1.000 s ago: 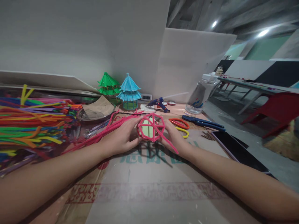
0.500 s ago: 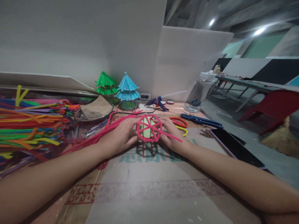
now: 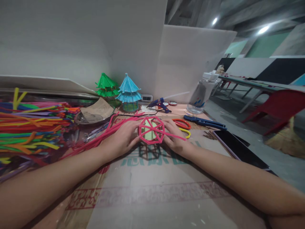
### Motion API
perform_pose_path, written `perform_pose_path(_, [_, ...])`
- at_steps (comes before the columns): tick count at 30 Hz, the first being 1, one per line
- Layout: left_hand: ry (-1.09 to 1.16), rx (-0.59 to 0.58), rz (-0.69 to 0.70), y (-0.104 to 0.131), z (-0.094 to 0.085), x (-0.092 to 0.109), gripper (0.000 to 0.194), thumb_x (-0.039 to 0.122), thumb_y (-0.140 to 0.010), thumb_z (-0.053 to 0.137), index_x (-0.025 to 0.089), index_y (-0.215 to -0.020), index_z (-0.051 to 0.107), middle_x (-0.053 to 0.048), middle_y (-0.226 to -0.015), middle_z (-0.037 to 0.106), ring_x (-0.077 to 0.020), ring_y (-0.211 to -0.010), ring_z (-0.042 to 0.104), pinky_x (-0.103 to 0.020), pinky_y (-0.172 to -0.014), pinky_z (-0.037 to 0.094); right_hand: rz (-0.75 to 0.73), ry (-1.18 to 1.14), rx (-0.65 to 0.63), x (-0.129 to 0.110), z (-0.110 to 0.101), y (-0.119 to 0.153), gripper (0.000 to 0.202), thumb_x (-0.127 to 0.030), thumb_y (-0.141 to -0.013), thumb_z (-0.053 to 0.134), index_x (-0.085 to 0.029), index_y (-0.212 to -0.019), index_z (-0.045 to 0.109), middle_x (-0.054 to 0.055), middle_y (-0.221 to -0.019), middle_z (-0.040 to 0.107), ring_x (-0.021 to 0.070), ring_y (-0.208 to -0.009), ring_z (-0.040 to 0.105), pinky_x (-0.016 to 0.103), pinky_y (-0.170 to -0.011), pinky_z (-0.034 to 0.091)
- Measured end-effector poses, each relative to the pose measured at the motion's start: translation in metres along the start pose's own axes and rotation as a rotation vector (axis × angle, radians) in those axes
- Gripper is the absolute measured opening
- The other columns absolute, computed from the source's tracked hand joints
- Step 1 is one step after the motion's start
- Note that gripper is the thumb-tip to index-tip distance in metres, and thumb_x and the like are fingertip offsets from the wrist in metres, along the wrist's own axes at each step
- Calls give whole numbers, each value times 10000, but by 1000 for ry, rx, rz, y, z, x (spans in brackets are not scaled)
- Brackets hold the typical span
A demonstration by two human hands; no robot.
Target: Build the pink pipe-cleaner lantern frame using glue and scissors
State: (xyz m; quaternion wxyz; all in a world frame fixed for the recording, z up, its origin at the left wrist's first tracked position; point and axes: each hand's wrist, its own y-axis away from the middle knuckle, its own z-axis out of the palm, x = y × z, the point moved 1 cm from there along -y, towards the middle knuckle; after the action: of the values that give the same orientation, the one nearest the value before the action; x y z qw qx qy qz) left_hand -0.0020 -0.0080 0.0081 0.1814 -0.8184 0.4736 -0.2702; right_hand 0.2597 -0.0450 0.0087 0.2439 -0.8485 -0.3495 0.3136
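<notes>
Between my two hands is a pink pipe-cleaner frame point(image 3: 152, 129), an octagon with spokes meeting at its middle. One pink stem sticks out from it to the right, across my right hand. Darker bars show below the octagon, and something pale green shows through it. My left hand point(image 3: 126, 135) grips the left side, its fingertips partly hidden behind the frame. My right hand point(image 3: 175, 136) holds the right side with thumb and fingers. Loose pink pipe cleaners point(image 3: 102, 135) lie beside and under my left forearm.
Left lies a heap of coloured pipe cleaners point(image 3: 30, 127) near a bowl point(image 3: 92, 118). Behind stand a green pagoda point(image 3: 106, 85), a blue pagoda point(image 3: 128, 92) and a glue gun point(image 3: 160, 105). Right are scissors point(image 3: 183, 124), pliers point(image 3: 205, 121), a bottle point(image 3: 201, 92) and a phone point(image 3: 240, 149).
The whole view has shifted very slightly. Both hands keep the pink frame in nearly the same place; nothing was taken or let go.
</notes>
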Motion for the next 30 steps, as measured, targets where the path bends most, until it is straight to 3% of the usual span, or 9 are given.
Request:
perform_pose_path(9, [-37, 28, 16, 2, 0, -2, 431, 333, -1003, 591, 219, -1404, 477, -141, -1416, 599, -295, -1323, 561, -477, -1139, 448, 6, -17, 47, 10, 6, 1, 441, -234, -967, 597, -277, -1405, 565, 120, -1256, 593, 301, -1231, 584, 546, -1068, 522])
perform_pose_path(20, [-47, 62, 60, 3, 3, -6, 423, 307, -993, 623, 225, -1387, 493, -124, -1414, 606, -279, -1328, 554, -456, -1138, 448, 14, -19, 66, 7, 5, 1, 429, -319, -981, 639, -281, -1404, 576, 114, -1232, 592, 276, -1163, 627, 480, -1008, 564])
perform_pose_path(30, [-85, 69, 88, 3, 1, -4, 439, 298, -992, 624, 223, -1399, 480, -132, -1400, 608, -290, -1320, 556, -458, -1126, 449, 13, -33, 67, 4, 4, 0, 466, -287, -973, 644, -289, -1431, 560, 111, -1234, 599, 279, -1165, 629, 480, -1007, 562])
